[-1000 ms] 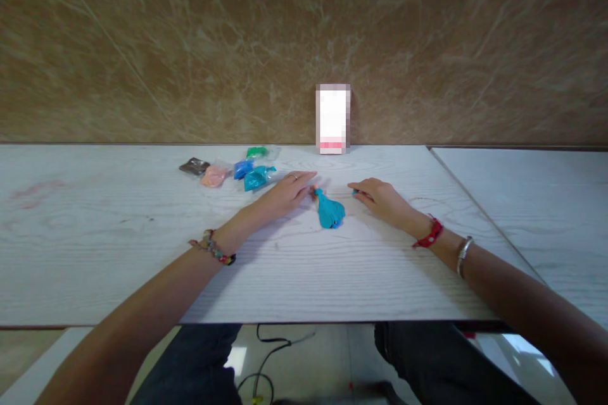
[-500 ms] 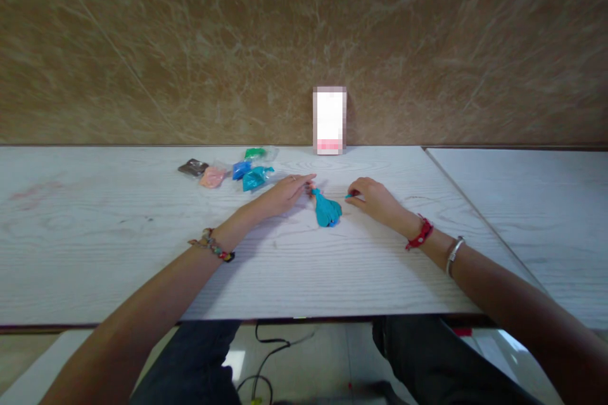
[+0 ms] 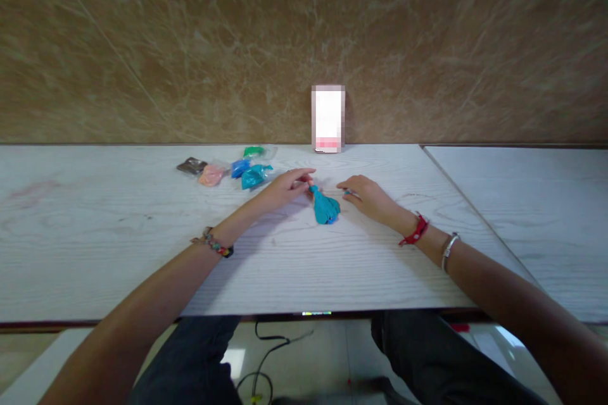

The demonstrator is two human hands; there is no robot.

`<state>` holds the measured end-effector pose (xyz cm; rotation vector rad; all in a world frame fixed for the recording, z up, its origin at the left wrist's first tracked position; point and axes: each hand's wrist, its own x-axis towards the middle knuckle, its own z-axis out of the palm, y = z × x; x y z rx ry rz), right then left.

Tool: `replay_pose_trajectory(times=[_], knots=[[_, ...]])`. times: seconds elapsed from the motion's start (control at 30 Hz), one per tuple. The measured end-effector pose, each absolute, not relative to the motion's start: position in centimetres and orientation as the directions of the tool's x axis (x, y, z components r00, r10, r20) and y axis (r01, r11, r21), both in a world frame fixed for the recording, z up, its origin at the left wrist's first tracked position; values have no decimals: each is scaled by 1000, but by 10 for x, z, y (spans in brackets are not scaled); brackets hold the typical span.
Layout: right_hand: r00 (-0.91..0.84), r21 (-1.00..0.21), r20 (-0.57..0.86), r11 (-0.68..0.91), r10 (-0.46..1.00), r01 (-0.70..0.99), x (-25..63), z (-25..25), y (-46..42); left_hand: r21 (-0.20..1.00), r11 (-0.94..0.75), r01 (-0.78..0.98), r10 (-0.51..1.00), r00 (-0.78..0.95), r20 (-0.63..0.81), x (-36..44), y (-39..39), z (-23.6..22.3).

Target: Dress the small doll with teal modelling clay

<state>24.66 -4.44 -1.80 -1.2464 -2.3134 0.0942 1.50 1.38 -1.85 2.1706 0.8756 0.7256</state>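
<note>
On the table lies a small clay figure (image 3: 325, 207) with a teal, ridged, skirt-like lower part, some blue at its lower edge and a bit of pink at its narrow top. My left hand (image 3: 289, 187) reaches in from the left, its thumb and fingers closed about the figure's top, which they partly hide. To the right of the figure and apart from it, my right hand (image 3: 365, 193) pinches a small piece of teal clay (image 3: 349, 192). Its index finger points out toward the figure.
Bags of clay lie at the back left: brown (image 3: 192, 166), pink (image 3: 211, 174), blue (image 3: 240, 168), teal (image 3: 256, 176) and green (image 3: 253, 151). A phone-like upright object (image 3: 328, 119), its front blurred out, leans on the marbled wall. Cables (image 3: 259, 361) lie on the floor below.
My right hand has shifted slightly left toward the figure, and its index finger has stretched out. The fingers of my left hand have lifted a little at the figure's top.
</note>
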Motion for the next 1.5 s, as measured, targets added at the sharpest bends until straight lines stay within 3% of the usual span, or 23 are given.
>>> replay_pose_trajectory(times=[0.13,0.27,0.43,0.57,0.83,0.97,1.5], knots=[[-469,-350,451,634,759,690,241,-15,-47,867,-421,267,793,572,209,19,12,-15],[-417,-492,405,578,814,650,233,-10,-53,918,-329,222,846,502,182,23,8,-9],[-281,-693,299,410,912,593,227,-11,-54,922,-359,147,856,445,263,28,1,-2],[-292,-801,266,379,919,464,227,-9,-54,911,-405,76,829,451,331,35,-12,8],[-258,-842,367,437,894,316,234,-2,-56,908,-419,-12,764,536,359,35,-29,14],[-233,-876,350,406,907,262,234,-8,-55,907,-419,45,754,574,320,35,-30,3],[-294,-749,329,437,898,498,240,-7,-62,752,-543,373,731,651,205,47,-38,-13]])
